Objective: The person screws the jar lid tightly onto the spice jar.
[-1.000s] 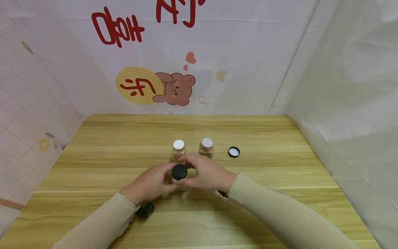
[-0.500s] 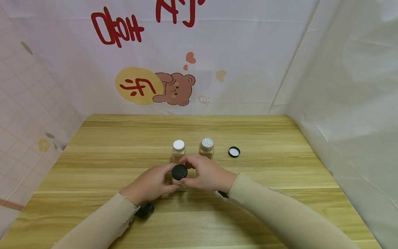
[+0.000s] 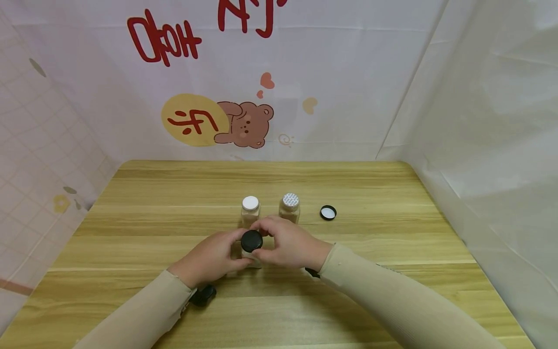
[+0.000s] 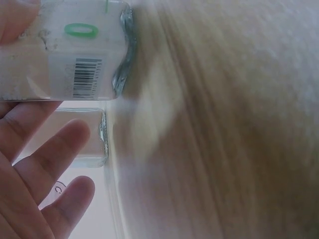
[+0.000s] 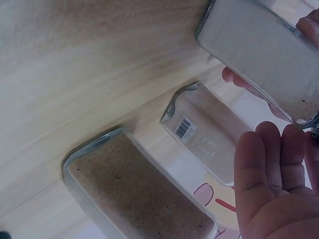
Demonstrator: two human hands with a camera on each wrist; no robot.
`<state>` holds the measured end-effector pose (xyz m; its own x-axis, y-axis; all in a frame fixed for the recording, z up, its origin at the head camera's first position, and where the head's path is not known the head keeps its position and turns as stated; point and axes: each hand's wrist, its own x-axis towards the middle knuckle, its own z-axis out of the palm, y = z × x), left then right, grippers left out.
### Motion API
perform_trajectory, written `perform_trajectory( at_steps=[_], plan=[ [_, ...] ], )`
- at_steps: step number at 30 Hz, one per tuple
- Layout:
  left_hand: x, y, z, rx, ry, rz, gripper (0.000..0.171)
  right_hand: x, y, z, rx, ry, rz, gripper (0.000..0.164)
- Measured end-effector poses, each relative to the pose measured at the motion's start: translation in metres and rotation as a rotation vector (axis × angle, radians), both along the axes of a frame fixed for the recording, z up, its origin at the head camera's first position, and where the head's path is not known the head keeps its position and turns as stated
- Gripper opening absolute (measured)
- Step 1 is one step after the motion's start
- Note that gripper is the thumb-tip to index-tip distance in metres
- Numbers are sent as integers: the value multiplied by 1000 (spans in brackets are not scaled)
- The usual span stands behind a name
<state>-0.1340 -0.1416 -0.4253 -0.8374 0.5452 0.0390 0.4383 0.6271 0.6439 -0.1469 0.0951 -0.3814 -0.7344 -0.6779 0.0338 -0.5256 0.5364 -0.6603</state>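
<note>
Left grip point(image 3: 211, 258) holds the glass jar point(image 4: 65, 57) by its body, between both hands, upright, long axis vertical; black cap point(image 3: 252, 241) on top, pinched from the right side by the right grip point(image 3: 289, 242). Left wrist view shows a green mark point(image 4: 81, 30) and barcode point(image 4: 87, 78) on the jar's side, both hidden from the head view.

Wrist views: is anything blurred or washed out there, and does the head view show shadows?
Left wrist: the tabletop is blurred and the backdrop washed out near white, but the barcode on the held jar is distinct; right wrist: the tabletop is soft and hazy, the speckled brown jar clearer; head: fairly even light, with a soft shadow on the tabletop beside the right sleeve.
</note>
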Motion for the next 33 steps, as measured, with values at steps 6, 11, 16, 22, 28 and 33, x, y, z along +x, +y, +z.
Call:
perform_trajectory(
  at_steps=[6, 11, 16, 22, 28, 33],
  plan=[
    [0, 0, 0, -1, 0, -8, 54, 1, 1, 0, -4, 7, 18, 46],
    [0, 0, -1, 3, 12, -9, 51, 1, 0, 1, 5, 8, 9, 39],
    [0, 0, -2, -3, 29, -12, 49, 1, -1, 1, 11, -1, -2, 40],
    [0, 0, -1, -6, 8, -6, 55, 2, 1, 1, -16, -2, 19, 45],
    [0, 0, -2, -3, 18, -7, 53, 2, 0, 0, -11, -4, 15, 38],
    [0, 0, -3, -5, 24, -9, 49, 1, 1, 0, -11, -9, 2, 39]
  ],
)
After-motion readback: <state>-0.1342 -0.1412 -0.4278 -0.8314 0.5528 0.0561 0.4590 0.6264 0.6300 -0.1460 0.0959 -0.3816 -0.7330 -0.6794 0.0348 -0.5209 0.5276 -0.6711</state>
